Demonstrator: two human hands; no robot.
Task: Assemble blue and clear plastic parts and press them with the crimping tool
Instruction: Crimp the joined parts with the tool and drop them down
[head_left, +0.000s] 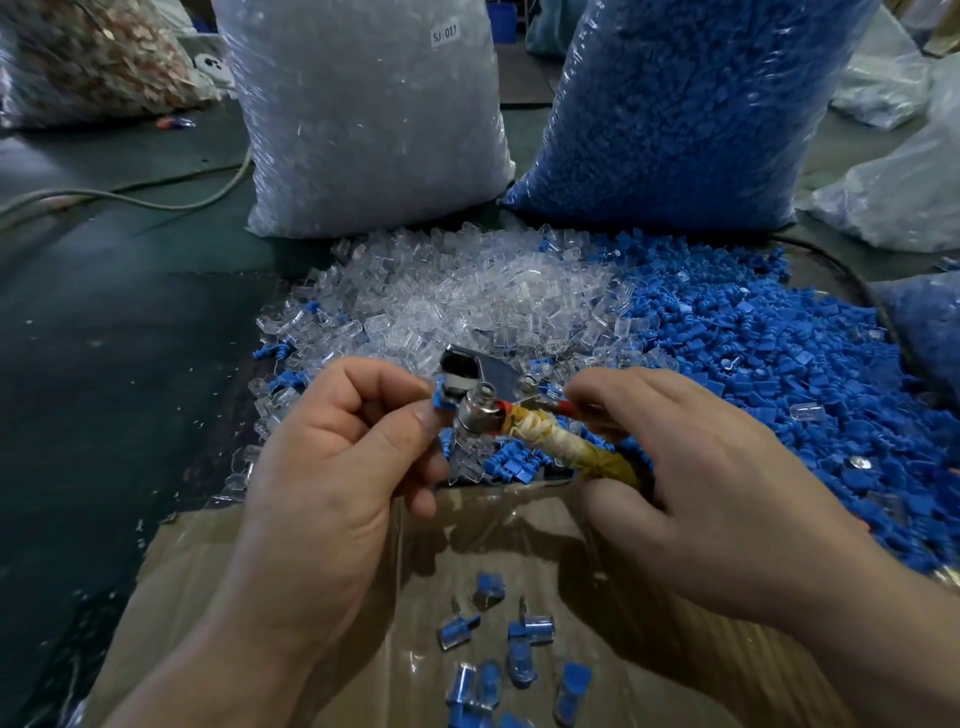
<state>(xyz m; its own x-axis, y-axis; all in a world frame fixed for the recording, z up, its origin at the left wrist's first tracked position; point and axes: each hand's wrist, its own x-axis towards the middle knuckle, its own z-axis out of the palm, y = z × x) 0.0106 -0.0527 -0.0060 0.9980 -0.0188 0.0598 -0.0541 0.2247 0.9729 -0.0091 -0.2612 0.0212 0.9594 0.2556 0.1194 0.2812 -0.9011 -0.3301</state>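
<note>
The left hand has its fingers clamped on a blue part, held against the metal head of the crimping tool (whether a clear cap is on it, I cannot tell). The right hand is wrapped round the taped handles. If the piece sits crooked, a squeeze could crack it, nip the thumb beside the head, or flick it into the loose blue pile.

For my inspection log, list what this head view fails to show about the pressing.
Head view only.
The blue part: mostly covered by the left hand fingers; whether a clear half is fitted cannot be told.
The crimping tool: handle ends hidden inside the right hand.
The finished pieces: lowest ones cut off by the bottom edge.
</note>
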